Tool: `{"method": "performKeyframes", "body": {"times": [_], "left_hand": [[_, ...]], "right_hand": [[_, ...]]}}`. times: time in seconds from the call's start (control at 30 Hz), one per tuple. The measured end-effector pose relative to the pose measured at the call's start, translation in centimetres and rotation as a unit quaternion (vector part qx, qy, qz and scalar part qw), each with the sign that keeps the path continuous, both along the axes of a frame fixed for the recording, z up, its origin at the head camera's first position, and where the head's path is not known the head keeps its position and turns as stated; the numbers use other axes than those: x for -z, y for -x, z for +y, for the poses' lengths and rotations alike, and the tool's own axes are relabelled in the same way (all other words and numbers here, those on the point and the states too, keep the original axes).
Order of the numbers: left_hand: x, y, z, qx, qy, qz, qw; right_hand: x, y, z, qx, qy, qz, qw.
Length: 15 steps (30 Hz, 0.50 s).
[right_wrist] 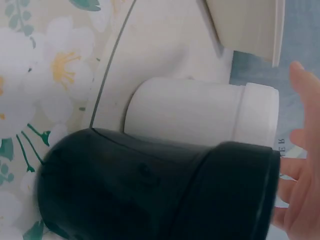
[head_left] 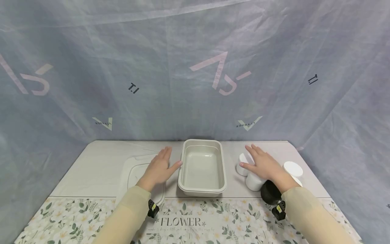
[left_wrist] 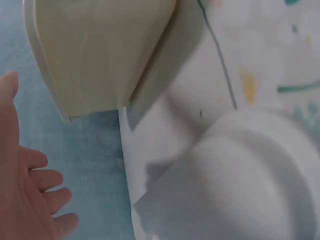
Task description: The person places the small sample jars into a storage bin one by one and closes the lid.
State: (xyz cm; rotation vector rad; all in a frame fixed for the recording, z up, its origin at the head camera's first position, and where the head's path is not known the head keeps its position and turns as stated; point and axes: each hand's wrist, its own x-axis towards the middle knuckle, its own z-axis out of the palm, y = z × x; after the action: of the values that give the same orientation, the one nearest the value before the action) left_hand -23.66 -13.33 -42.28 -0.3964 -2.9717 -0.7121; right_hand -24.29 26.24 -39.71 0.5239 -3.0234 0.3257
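Note:
A cream rectangular plastic box stands upright with its top uncovered, between the two hands. My left hand hovers at the box's left side, fingers extended and thumb close to its rim. Beneath that hand lies a white rectangular lid, partly hidden by the forearm. Over a group of jars, my right hand hangs with fingers spread, holding nothing. Below it are a white jar, a second white jar and a black jar. The right wrist view shows the black jar beside a white jar.
Right of the right forearm is a white round-topped item, with another mostly covered by the arm. A floral mat lettered FLOWER covers the table's near part. A grey-blue fabric curtain surrounds the back and sides.

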Motion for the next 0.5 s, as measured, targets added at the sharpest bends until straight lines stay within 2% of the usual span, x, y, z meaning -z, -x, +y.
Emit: {"method": "performKeyframes", "body": {"times": [0.2, 0.33, 0.5], "left_hand": [[0.6, 0.0, 0.9, 0.003, -0.06, -0.041, 0.9974], [0.9, -0.2, 1.6, 0.0, -0.121, -0.065, 0.9906], [1.6, -0.5, 2.3, 0.004, -0.194, -0.071, 0.9785]], "right_hand": [[0.3, 0.1, -0.2, 0.006, 0.005, -0.03, 1.0], [0.3, 0.1, -0.5, 0.012, 0.001, -0.043, 0.999], [0.3, 0.0, -0.8, 0.018, 0.0, -0.043, 0.999]]}}
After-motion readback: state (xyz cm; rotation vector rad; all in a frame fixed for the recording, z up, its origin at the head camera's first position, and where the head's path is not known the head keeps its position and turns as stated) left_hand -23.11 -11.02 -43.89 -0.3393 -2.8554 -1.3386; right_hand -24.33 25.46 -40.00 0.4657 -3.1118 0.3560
